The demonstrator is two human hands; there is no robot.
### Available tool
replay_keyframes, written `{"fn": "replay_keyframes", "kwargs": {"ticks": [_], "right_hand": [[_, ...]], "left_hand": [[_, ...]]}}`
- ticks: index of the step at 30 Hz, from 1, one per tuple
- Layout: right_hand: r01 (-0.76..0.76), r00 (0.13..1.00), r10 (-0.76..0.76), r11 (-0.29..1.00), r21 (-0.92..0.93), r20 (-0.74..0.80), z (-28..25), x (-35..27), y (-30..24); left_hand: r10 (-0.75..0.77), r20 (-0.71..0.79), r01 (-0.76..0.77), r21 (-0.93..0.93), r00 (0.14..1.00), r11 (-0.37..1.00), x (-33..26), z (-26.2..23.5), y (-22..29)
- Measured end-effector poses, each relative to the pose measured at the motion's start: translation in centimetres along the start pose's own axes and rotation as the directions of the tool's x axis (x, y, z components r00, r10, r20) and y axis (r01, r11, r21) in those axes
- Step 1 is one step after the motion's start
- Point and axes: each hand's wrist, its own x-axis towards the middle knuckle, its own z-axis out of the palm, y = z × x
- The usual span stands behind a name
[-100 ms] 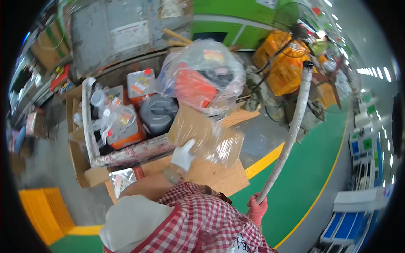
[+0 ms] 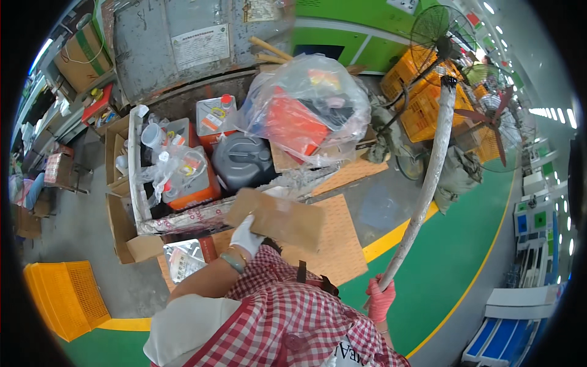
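My left hand (image 2: 249, 237), in a white glove, grips the near left edge of a flat brown cardboard piece (image 2: 284, 221). The piece is held over a larger tan cardboard sheet (image 2: 333, 244) on the floor. At the lower right my right hand (image 2: 380, 298), in a pink glove, is wrapped round the lower end of a long whitish pole (image 2: 422, 205). The pole slants up to a dark tip. Beyond the left hand, a low tray with a worn white rim (image 2: 202, 217) holds a grey jerrycan (image 2: 243, 160) and several metal cans (image 2: 216, 116).
A clear plastic bag (image 2: 342, 116) with an orange-red item lies behind the tray. Yellow crates (image 2: 422, 104) and black fans (image 2: 441, 44) stand at the far right. Another yellow crate (image 2: 64, 300) is at the near left. Green floor (image 2: 465, 251) runs along the right.
My left hand has drawn the cardboard piece nearer to me and a little left, tilting it. My right hand still holds the pole. The whole view has shifted slightly.
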Motion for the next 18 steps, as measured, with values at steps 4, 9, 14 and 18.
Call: {"fn": "replay_keyframes", "kwargs": {"ticks": [4, 9, 14, 18], "right_hand": [[0.021, 0.997, -0.021, 1.0, 0.011, 0.077, 3.0, 2.5, -0.5], [-0.018, 1.0, 0.017, 0.998, -0.056, -0.013, 4.9, 2.9, -0.5], [-0.081, 0.991, 0.076, 0.996, -0.047, -0.107, 8.8, 3.3, -0.2], [-0.168, 0.976, 0.168, 0.986, 0.012, -0.141, 11.4, 2.6, -0.8]], "left_hand": [[0.079, -0.301, -0.117, -0.11, 0.95, 0.987, 8.8, -6.3, 5.0], [0.196, -0.319, -0.265, -0.189, 0.927, 0.946, 23.6, -6.2, 8.0], [0.07, -0.387, -0.121, -0.108, 0.919, 0.987, 31.6, -11.8, 10.4], [-0.163, -0.391, 0.175, -0.005, 0.906, 0.985, 28.9, -11.4, 8.6]]}}
